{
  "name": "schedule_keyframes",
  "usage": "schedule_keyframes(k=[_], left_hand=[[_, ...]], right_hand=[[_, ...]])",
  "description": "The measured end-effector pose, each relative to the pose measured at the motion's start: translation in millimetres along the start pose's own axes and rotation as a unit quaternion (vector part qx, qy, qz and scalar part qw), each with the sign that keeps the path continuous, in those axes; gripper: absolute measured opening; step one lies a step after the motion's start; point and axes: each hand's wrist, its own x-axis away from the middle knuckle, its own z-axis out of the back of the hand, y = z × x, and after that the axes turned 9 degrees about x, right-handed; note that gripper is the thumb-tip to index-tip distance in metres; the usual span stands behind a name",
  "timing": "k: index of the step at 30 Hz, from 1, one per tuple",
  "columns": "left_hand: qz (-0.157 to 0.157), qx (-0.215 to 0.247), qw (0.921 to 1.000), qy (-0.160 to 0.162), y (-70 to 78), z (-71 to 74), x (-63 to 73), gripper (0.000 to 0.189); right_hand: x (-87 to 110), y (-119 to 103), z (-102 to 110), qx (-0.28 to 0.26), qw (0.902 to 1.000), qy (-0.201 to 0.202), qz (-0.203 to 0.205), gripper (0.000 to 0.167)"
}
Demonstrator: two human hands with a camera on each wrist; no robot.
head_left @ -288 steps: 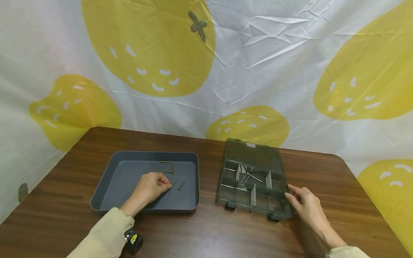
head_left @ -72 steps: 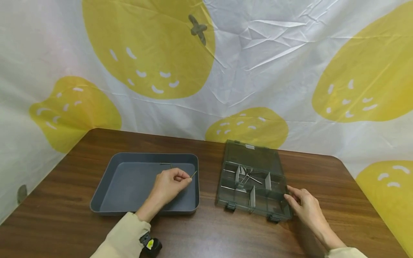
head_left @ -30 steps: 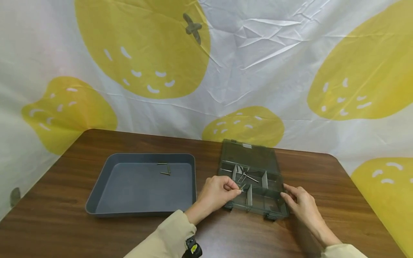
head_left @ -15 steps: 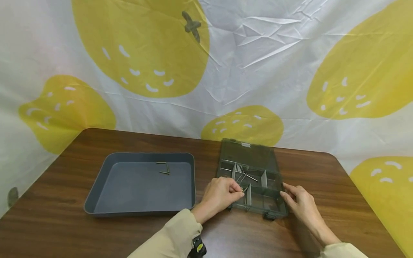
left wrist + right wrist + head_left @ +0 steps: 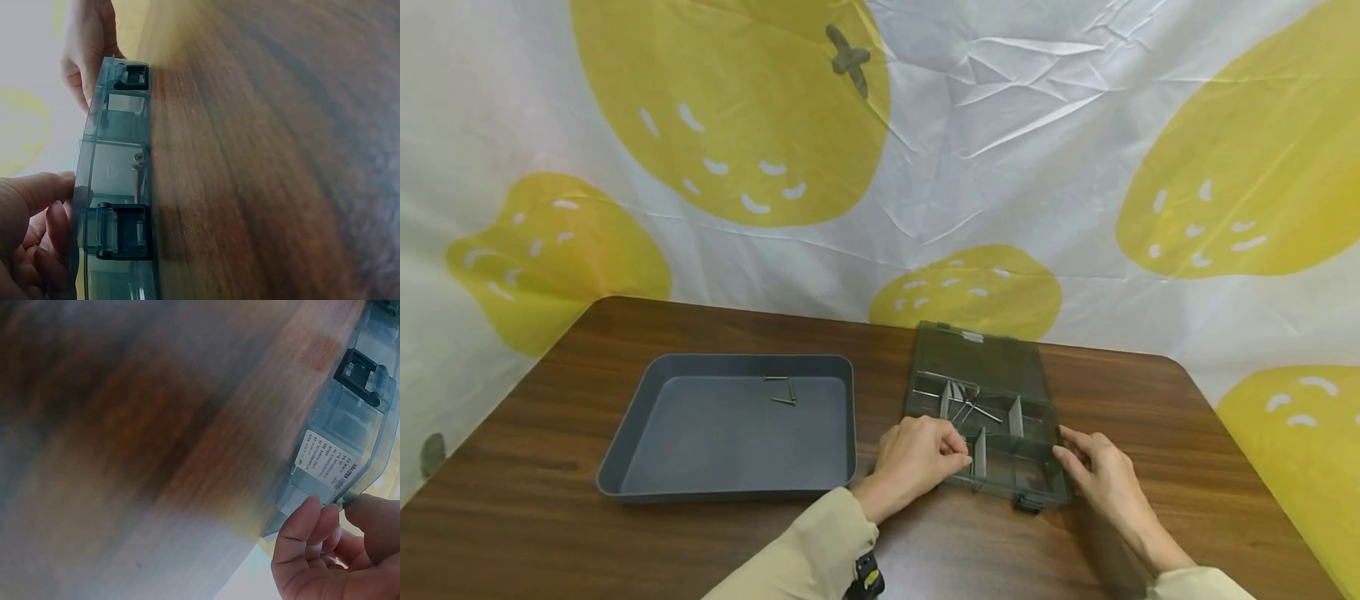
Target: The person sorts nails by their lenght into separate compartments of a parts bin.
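My left hand point(image 5: 921, 458) is over the front left compartment of a clear dark-green plastic organizer box point(image 5: 1033, 462), its thumb and fingers bent close together. No screw shows between these fingertips, which the box wall partly covers in the left wrist view; I cannot tell whether they still hold one. A screw point(image 5: 138, 178) shows through the front wall there. Several long metal pieces point(image 5: 973, 407) lie crossed in a back compartment. At the box's right side, my right hand point(image 5: 1105, 483) holds the edge between thumb and fingers, near a white label point(image 5: 326, 459).
A grey rectangular tray point(image 5: 722, 492) stands to the left on the wooden table point(image 5: 647, 550), with three screws point(image 5: 783, 402) in its back right part. The box's lid point(image 5: 977, 362) lies folded back behind it. A lemon-print cloth point(image 5: 1000, 183) hangs behind the table.
My left hand has carried a screw from the tray rightward to the box and lowered it; the screw no longer shows at the fingertips. The tray holds fewer screws. The right hand stays put.
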Motion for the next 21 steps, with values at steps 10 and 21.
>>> schedule_keyframes(k=[10, 21], left_hand=[[-0.015, 0.071, 0.9973, -0.015, -4.1, 4.0, 1.6, 0.004], [0.001, 0.168, 0.9857, 0.011, -20.9, 40.9, 9.4, 0.003]], right_hand=[[-0.3, 1, -1, 0.001, 1.0, -0.003, -0.001, 0.03], [-0.1, 2, -1, 0.0, 1.0, -0.009, -0.002, 0.031]])
